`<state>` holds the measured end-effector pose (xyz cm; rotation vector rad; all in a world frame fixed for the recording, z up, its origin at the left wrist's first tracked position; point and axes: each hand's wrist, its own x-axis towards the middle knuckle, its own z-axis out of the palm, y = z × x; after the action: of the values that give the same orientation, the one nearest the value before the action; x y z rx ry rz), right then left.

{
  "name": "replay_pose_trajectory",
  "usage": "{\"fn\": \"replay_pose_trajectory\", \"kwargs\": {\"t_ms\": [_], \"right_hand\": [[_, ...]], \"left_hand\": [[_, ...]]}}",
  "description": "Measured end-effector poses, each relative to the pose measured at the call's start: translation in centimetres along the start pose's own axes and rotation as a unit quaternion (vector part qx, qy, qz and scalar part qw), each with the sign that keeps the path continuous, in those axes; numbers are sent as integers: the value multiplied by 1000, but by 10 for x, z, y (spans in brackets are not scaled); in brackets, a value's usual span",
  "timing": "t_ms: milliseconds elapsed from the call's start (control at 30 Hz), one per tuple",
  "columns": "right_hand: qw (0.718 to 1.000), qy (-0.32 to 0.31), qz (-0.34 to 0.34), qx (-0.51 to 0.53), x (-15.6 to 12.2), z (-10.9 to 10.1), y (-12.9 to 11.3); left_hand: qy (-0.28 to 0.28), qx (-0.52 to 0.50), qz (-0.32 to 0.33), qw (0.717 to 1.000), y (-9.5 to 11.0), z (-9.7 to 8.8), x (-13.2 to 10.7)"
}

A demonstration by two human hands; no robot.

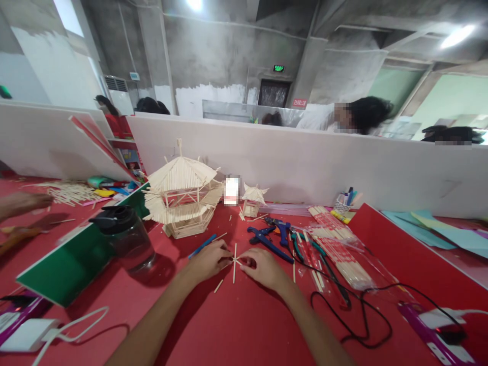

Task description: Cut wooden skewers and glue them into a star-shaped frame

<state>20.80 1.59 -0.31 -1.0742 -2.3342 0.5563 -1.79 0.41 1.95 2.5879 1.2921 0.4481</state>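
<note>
A thin wooden stick [234, 274] lies lengthwise on the red table between my two hands, with short stick pieces meeting it near its middle. My left hand [211, 262] is closed in a pinch on a short piece at the left of this joint. From the right, my right hand [262, 268] pinches another short stick [239, 262] against it; the fingertips partly hide both pieces. Just beyond my left hand lie a blue pen-like tool [202, 246] and a loose stick. Another short stick [218, 286] rests nearer to me.
A large stick-built pavilion [183, 195] and a small one [253, 200] stand behind. Blue pliers [270, 245], bagged sticks [341, 254] and a black cable [366, 315] lie right. A water bottle [127, 241] and green divider [72, 267] stand left; another person's hand [25, 203] is beyond.
</note>
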Motion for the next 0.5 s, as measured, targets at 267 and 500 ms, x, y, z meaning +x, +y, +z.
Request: {"fn": "replay_pose_trajectory", "kwargs": {"t_ms": [267,500], "right_hand": [[997,64,-25,-22,0,4,-1],[994,59,-96,8,3,7,6]], "left_hand": [[4,-8,3,1000,-2,2,0],[1,-6,-4,1000,0,1,1]]}}
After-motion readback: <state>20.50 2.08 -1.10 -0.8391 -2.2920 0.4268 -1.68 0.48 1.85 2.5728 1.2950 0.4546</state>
